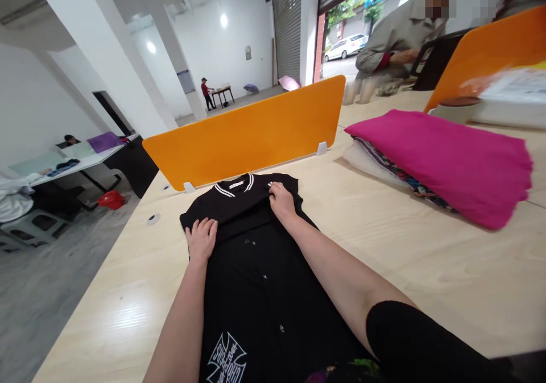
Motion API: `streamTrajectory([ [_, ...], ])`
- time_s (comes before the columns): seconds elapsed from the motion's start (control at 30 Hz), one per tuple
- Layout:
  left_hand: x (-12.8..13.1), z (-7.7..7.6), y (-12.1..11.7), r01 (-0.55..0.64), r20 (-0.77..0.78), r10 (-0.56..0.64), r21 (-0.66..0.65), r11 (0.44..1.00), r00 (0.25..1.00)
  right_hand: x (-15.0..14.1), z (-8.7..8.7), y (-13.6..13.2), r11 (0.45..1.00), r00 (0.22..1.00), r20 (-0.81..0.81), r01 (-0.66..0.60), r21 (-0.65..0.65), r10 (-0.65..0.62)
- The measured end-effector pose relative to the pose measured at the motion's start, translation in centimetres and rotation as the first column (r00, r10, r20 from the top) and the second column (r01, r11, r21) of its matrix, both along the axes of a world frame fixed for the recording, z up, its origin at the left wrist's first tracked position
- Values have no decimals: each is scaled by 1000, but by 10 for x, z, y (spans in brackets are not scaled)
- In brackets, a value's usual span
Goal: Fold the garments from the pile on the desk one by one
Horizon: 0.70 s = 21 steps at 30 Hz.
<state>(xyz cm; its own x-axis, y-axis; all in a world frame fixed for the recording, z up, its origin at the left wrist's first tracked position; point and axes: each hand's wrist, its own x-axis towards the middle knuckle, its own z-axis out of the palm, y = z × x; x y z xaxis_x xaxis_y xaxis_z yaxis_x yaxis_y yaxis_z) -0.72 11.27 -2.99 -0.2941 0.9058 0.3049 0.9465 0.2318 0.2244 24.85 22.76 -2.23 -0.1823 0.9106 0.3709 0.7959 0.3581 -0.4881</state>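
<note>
A black shirt point(256, 292) with snap buttons lies front up on the table, its white-striped collar pointing away from me. White cross-shaped lettering shows low on its front. My left hand point(202, 238) rests on the left side of the chest, fingers stretched over the cloth. On the other side, my right hand point(282, 199) has its fingers bent and closed on the fabric just below the shoulder. Between both hands the cloth forms a raised crosswise fold. Beneath my forearm, part of the shirt's right side is hidden.
An orange divider point(247, 133) stands just beyond the collar. To the right lies a stack of folded cloth with a magenta piece point(443, 155) on top. Across the table sits a person in a grey sleeve point(379, 45). A cable-hole cap point(153, 219) is near the left edge.
</note>
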Motion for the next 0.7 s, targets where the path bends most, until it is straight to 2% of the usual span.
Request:
streamTrajectory([
  [0.07,-2,1,0,-82,72,83,-24,996,994,3,2,-2,1000,999,52,0,-10,0],
  [0.17,-3,1,0,-137,45,138,-13,990,989,7,7,-7,994,975,215,73,-83,-54],
  [0.23,-3,0,0,-155,-13,155,12,988,988,8,10,-11,987,958,244,161,-10,-153],
  [0.3,-4,-3,1,-154,-54,155,38,987,986,8,10,-14,978,957,210,181,107,-200],
  [0.37,-7,-6,3,-147,-72,151,59,987,986,5,6,-14,983,966,218,111,148,-142],
  [0.4,-9,-8,4,-145,-72,149,66,987,986,4,2,-14,992,965,249,55,115,-83],
  [0.5,-16,-12,7,-120,-68,125,69,990,990,-1,-11,-11,994,935,345,-53,-98,83],
  [0.57,-21,-14,9,-82,-74,86,55,995,994,-2,-15,-11,985,926,363,-48,-166,106],
  [0.63,-24,-14,10,-62,-76,65,45,997,995,-1,-12,-12,993,937,344,-25,-116,64],
  [0.7,-26,-13,11,-73,-67,77,55,996,995,1,-7,-13,1000,952,307,4,-10,-1],
])
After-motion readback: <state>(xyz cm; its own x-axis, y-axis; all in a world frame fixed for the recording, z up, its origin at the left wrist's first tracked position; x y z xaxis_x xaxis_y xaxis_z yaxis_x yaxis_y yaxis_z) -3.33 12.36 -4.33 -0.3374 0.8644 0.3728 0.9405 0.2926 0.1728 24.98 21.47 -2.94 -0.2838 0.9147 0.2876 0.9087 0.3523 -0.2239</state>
